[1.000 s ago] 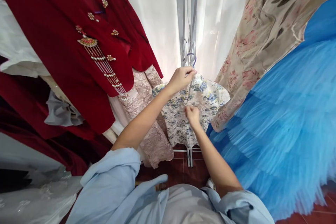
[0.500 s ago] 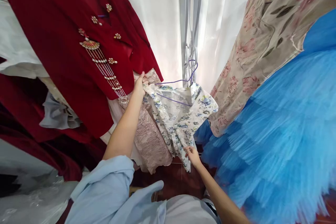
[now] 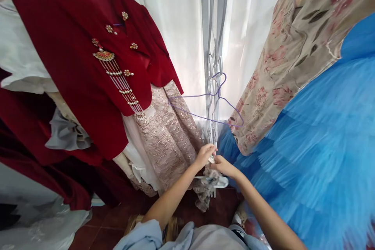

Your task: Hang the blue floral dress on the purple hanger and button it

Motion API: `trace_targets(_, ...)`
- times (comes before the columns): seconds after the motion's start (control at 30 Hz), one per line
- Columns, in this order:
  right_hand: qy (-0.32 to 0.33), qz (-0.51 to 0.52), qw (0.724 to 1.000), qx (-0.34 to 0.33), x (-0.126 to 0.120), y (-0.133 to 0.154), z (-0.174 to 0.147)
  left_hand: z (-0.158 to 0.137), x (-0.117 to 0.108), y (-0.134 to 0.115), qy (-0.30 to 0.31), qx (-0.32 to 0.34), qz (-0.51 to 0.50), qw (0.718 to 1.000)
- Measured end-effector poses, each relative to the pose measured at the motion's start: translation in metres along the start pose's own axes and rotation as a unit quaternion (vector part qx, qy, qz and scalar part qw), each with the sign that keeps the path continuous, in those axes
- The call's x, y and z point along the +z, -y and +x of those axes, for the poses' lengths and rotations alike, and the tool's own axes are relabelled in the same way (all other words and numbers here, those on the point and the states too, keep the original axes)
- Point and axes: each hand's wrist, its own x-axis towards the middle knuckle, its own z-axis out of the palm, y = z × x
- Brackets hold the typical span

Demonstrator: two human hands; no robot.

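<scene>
My left hand (image 3: 205, 155) and my right hand (image 3: 225, 165) are close together, low in front of the metal stand, fingers closed on a floral blouse (image 3: 206, 187). The blouse hangs bunched and blurred beneath them, so its shape is hard to read. Above my hands, a bare purple wire hanger (image 3: 205, 117) hangs on the stand, its right end near the floral dress. A white hanger (image 3: 221, 182) shows behind the blouse.
A dark red jacket (image 3: 79, 47) with beaded brooches hangs at left, above a pink brocade skirt (image 3: 166, 136). At right are a beige floral dress (image 3: 272, 74) and a blue tulle gown (image 3: 316, 133). White curtains (image 3: 175, 15) flank the grey stand (image 3: 205, 4).
The floral blouse has come off the purple hanger, which now hangs bare. Both hands have come together lower down, the left moving down and right, with the blouse gathered below them.
</scene>
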Motion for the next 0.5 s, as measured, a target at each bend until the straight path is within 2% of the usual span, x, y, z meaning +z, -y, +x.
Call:
trace_targets(0.1,0.043,0.030,0.998,-0.025,-0.037,0.032,-0.039,-0.035,-0.014,0.011,0.195,-0.048,0.086,0.976)
trace_targets(0.17,0.030,0.029,0.998,-0.040,-0.057,0.058,-0.063,-0.056,-0.020,0.020,0.264,-0.102,0.162,0.945)
trace_targets(0.2,0.013,0.016,0.999,-0.045,-0.065,0.071,-0.074,-0.065,-0.022,0.023,0.273,-0.117,0.203,0.933)
trace_targets(0.27,-0.020,-0.021,0.998,-0.050,-0.077,0.090,-0.094,-0.075,-0.025,0.026,0.253,-0.108,0.259,0.926)
trace_targets(0.33,-0.045,-0.051,0.997,-0.048,-0.084,0.101,-0.112,-0.077,-0.031,0.021,0.213,-0.054,0.296,0.930)
trace_targets(0.4,-0.068,-0.067,0.995,-0.041,-0.089,0.103,-0.128,-0.074,-0.041,0.012,0.171,-0.004,0.348,0.922)
trace_targets(0.5,-0.105,-0.085,0.990,-0.034,-0.094,0.097,-0.148,-0.069,-0.061,-0.003,0.119,0.011,0.401,0.908)
